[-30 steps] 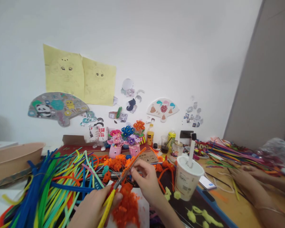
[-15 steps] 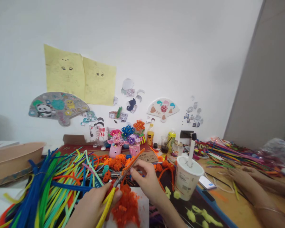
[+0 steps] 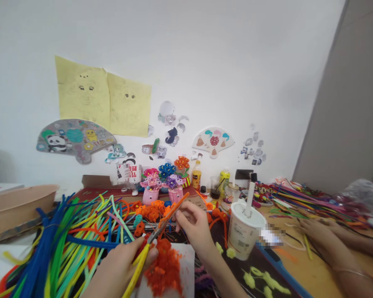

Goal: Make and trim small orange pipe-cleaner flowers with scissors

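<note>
My left hand [image 3: 124,265] is closed around yellow-handled scissors [image 3: 137,269], whose metal blades point up and to the right. In my right hand [image 3: 194,225], thumb and fingers pinch an orange pipe cleaner [image 3: 182,202] that lies along the blades. Whether the blades are parted is hard to make out. Below both hands, a heap of orange fuzz [image 3: 164,271] covers much of a white sheet [image 3: 188,260]. Orange pipe-cleaner flowers [image 3: 152,211] lie just beyond my hands.
Many coloured pipe cleaners [image 3: 77,236] spread at the left beside a beige basin [image 3: 21,203]. A lidded paper cup [image 3: 245,236] with a straw stands at the right, near yellow pieces [image 3: 264,281]. Another person's hands [image 3: 326,240] rest farther right. Potted pipe-cleaner flowers [image 3: 166,178] stand behind.
My right hand has shifted slightly right and up along the orange pipe cleaner, its fingers more curled. The left hand and scissors have barely moved; the view has tilted a little.
</note>
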`<act>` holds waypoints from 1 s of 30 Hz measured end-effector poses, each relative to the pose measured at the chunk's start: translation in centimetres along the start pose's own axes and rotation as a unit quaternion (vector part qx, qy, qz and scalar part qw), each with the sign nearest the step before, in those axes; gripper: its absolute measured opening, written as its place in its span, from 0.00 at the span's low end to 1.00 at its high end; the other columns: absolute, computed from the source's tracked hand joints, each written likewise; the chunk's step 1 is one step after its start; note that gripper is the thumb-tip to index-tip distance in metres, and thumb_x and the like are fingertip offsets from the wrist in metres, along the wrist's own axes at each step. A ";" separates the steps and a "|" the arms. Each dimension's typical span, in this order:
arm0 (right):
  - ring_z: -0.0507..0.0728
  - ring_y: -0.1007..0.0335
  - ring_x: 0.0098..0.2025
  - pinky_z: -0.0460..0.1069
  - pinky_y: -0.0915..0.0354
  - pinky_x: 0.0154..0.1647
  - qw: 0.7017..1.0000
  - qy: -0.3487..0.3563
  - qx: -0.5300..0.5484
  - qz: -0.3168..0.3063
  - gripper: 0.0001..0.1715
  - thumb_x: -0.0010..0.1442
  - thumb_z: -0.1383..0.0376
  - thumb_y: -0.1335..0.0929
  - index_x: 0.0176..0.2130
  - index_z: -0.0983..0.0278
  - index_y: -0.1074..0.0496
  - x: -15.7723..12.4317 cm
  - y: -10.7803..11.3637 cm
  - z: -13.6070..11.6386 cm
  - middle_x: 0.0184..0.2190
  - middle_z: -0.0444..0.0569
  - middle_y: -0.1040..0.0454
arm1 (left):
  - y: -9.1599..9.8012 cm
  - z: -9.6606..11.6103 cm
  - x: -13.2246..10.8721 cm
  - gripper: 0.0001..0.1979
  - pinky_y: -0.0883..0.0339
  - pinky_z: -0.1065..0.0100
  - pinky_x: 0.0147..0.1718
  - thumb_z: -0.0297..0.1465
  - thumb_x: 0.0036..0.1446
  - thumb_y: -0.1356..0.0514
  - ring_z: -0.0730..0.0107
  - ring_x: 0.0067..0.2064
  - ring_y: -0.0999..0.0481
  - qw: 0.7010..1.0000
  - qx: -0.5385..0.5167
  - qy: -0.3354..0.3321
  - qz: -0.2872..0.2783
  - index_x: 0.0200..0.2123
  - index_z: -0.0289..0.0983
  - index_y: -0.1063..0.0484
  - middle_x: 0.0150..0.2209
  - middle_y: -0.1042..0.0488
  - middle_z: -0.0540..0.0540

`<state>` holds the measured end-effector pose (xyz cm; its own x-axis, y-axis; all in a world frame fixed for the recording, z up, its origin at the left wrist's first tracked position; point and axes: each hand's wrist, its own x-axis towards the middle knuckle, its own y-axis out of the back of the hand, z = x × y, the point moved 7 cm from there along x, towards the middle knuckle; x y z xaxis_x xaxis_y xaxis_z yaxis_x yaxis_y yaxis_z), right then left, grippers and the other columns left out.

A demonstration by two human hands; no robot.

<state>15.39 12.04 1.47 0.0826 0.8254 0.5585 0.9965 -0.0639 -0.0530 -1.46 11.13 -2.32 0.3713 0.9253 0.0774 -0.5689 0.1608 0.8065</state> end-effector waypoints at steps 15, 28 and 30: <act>0.48 0.37 0.18 0.43 0.40 0.22 1.000 0.004 0.018 -0.014 0.07 0.54 0.65 0.31 0.27 0.66 0.29 -0.3 -0.2 -0.6 0.19 0.42 0.30 | -0.3 0.2 -0.3 0.20 0.38 0.72 0.24 0.45 0.60 0.56 0.64 0.21 0.25 1.000 0.016 -0.020 -0.004 0.28 0.41 0.32 0.14 0.28 0.50; 0.47 0.43 0.16 0.42 0.44 0.17 0.998 -0.001 0.000 0.056 0.10 0.53 0.64 0.32 0.23 0.65 0.32 -0.8 -0.1 0.0 0.16 0.40 0.36 | -1.3 0.1 -0.5 0.22 0.39 0.69 0.28 0.45 0.60 0.55 0.59 0.31 0.23 0.998 0.059 0.018 0.025 0.31 0.40 0.27 0.23 0.24 0.46; 0.47 0.44 0.17 0.42 0.45 0.17 0.998 0.001 -0.011 0.062 0.10 0.53 0.64 0.33 0.23 0.65 0.33 -0.9 -0.1 0.2 0.16 0.39 0.38 | -1.7 0.2 -0.4 0.24 0.39 0.68 0.29 0.46 0.61 0.57 0.59 0.31 0.23 0.998 0.051 0.011 0.016 0.31 0.40 0.27 0.27 0.22 0.44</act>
<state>15.25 11.44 0.85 0.2056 0.8096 0.5498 0.9785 -0.1781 -0.1037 -0.52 10.47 -3.59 0.3367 0.9371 0.0918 -0.5018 0.0962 0.8596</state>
